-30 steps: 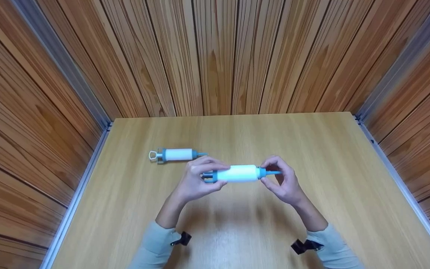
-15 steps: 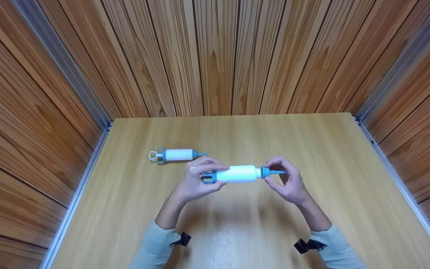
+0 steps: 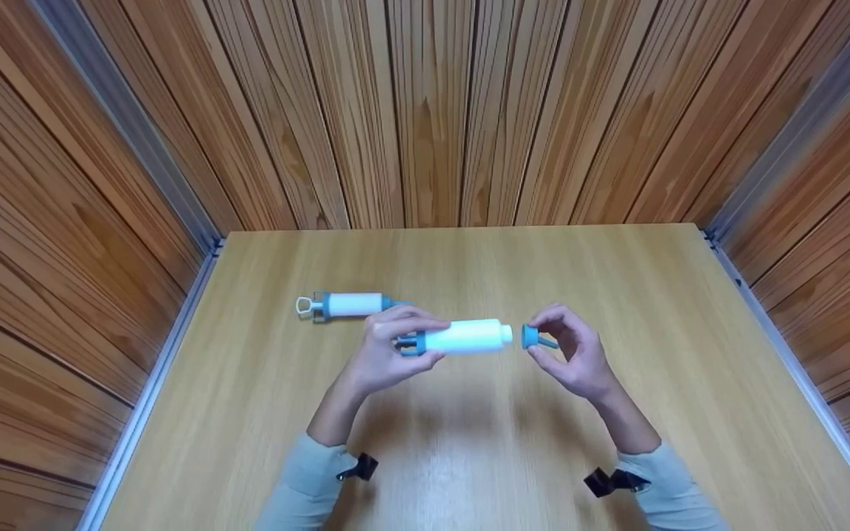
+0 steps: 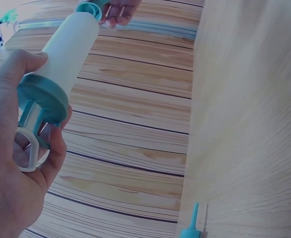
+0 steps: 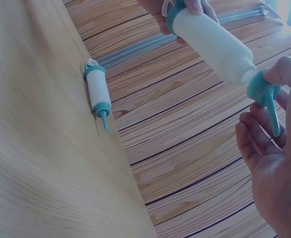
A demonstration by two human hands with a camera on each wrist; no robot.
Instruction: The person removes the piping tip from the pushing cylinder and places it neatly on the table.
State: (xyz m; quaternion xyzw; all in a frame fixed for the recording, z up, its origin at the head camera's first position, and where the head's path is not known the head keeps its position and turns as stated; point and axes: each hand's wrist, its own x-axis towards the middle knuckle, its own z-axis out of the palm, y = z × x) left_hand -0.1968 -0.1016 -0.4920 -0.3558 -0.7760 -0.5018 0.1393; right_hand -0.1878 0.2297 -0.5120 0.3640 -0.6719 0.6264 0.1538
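My left hand (image 3: 388,350) grips a toy syringe by the blue-collared end of its white barrel (image 3: 469,336), with the barrel's bare neck pointing right. Its white loop handle (image 4: 31,153) shows by the palm in the left wrist view. Between thumb and fingers my right hand (image 3: 571,354) pinches the blue nozzle cap (image 3: 529,337), which has a thin spout. A small gap separates the cap from the neck, and the cap's hollow side faces the barrel. In the right wrist view the nozzle cap (image 5: 263,89) has its spout angled downward.
A second toy syringe (image 3: 355,304), with its nozzle on, lies on the wooden table (image 3: 617,280) behind my left hand. Wood-plank walls (image 3: 425,110) rise at the back and both sides, with metal rails (image 3: 152,413) along the table's sides.
The nozzle cap was on the barrel's neck a second ago. My right hand has drawn it off to the right and tilted it. The barrel has risen slightly in my left hand.
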